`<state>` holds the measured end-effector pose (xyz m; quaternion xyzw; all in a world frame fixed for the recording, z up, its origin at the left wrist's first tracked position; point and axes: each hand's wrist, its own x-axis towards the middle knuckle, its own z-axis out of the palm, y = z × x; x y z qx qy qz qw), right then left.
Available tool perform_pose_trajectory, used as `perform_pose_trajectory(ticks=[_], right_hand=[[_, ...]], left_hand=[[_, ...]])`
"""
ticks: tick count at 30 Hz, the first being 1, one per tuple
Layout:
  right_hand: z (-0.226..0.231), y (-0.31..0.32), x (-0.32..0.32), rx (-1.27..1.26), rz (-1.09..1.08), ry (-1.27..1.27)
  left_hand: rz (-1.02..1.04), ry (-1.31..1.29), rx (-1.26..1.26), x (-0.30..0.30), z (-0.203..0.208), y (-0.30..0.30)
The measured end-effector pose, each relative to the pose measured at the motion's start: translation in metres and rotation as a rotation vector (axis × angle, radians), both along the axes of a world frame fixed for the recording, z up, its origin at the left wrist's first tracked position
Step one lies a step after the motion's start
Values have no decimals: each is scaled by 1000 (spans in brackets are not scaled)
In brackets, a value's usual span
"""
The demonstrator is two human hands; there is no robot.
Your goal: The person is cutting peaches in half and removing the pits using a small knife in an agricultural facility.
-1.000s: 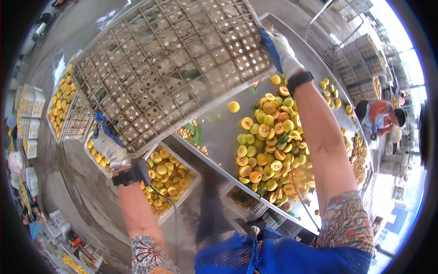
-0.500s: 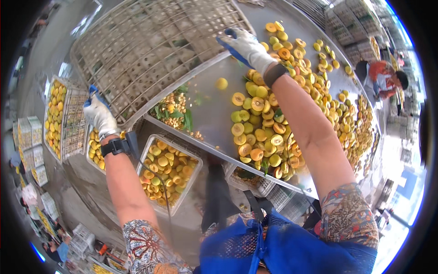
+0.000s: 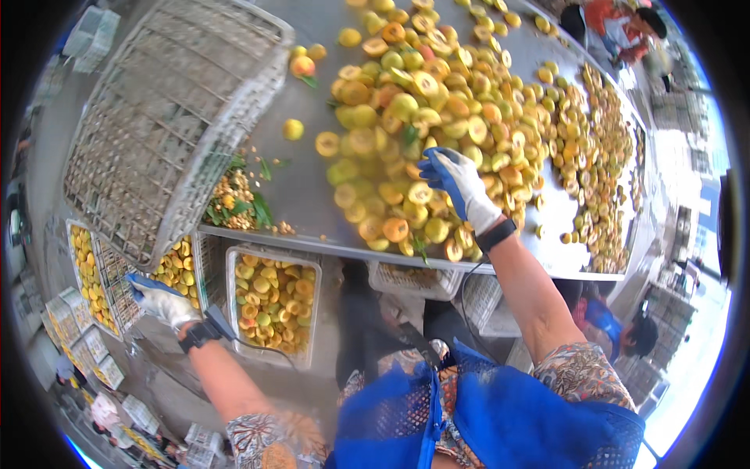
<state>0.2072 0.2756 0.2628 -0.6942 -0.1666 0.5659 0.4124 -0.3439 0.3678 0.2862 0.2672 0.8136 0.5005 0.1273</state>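
Note:
A large pale plastic crate (image 3: 168, 117) with a lattice base stands tilted at the table's left end. Just below its lower corner is my left hand (image 3: 162, 299), in a white glove with blue fingers; its fingers are stretched out, and I see nothing in them. My right hand (image 3: 461, 186), gloved alike, hovers at the near side of a heap of yellow-green halved fruit (image 3: 422, 102) that look like apricots. Its fingers are apart and slightly bent, with nothing visibly held. The heap covers much of the metal table (image 3: 305, 172).
Beside the crate lies a small pile of pits and green leaves (image 3: 234, 195). Below the table edge stands a white crate of fruit halves (image 3: 273, 305), with more filled crates (image 3: 94, 273) at left. A co-worker in red (image 3: 613, 31) is at the far right.
My right hand has let go of the crate's rim and moved down over the fruit. My left hand has come away below the crate, which now sits farther left and is turned.

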Motion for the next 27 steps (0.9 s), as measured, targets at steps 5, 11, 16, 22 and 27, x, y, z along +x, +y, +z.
perform_pose_trajectory(ticks=[5, 11, 16, 22, 27], right_hand=[[11, -117, -16, -197, -43, -40], [-22, -226, -5, -240, 394, -289], [-50, -276, -22, -251, 345, -277], [-114, -347, -118, -496, 348, -149], [-121, -338, -169, -874, 170, 144]], left_hand=[[-127, -156, -252, 50, -48, -103], [-477, -543, -313, 197, -115, -65], [-1055, 16, -247, 313, -113, 66], [-1283, 918, -136, 368, -157, 237], [-1389, 1094, -663, 372, -189, 299]])
